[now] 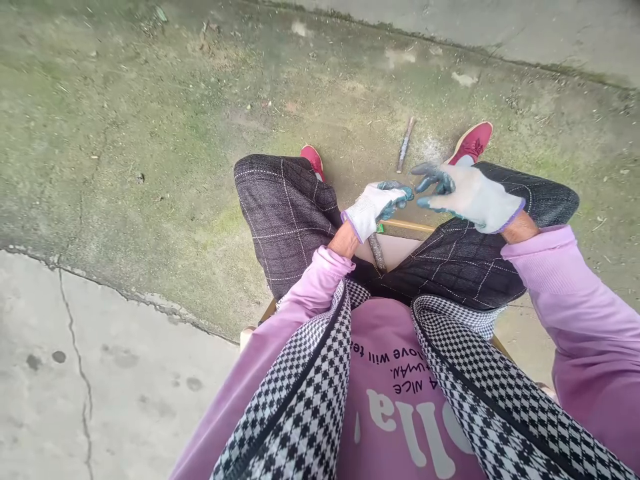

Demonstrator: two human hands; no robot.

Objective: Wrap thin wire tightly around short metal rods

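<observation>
My left hand [384, 202], in a white work glove with blue-green coated fingers, is closed in front of the seat. What lies inside its curled fingers is hidden. Just to its right, my right hand [463, 193] wears a matching glove, its fingers spread with nothing visible between them. A small gap separates the two hands. Between my thighs a rough grey rod [376, 252] rests against the pale seat [403, 248], its upper end passing out of sight behind my left hand. A small bright green bit [380, 228] shows beside it.
On the ground ahead lies a brown stick [405, 143] with a greyish wrapped middle, near whitish powder [429, 148]. My red shoes [473, 141] stand on either side. Mossy concrete [175, 133] surrounds me, with a paler cracked slab [125, 387] behind on the left.
</observation>
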